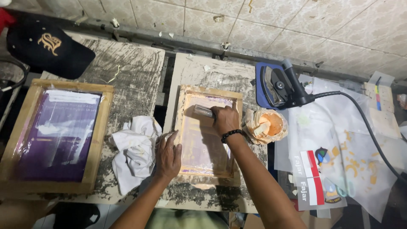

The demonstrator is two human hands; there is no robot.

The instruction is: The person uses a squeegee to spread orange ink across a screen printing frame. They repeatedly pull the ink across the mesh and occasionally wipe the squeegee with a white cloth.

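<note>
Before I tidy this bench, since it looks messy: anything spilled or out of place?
Yes: the black iron lies on its side on its blue pad, and a crumpled white cloth sits by the left hand near the small wooden screen frame.

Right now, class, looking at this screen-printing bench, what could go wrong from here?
1. The left hand presses only the left edge of the small wooden screen frame; if it slips, the frame could shift under the right hand's squeegee and smear the print.
2. The open ink tub sits right beside the right forearm and might be knocked over.
3. The white rag nearly touches the frame and could pick up ink.
</note>
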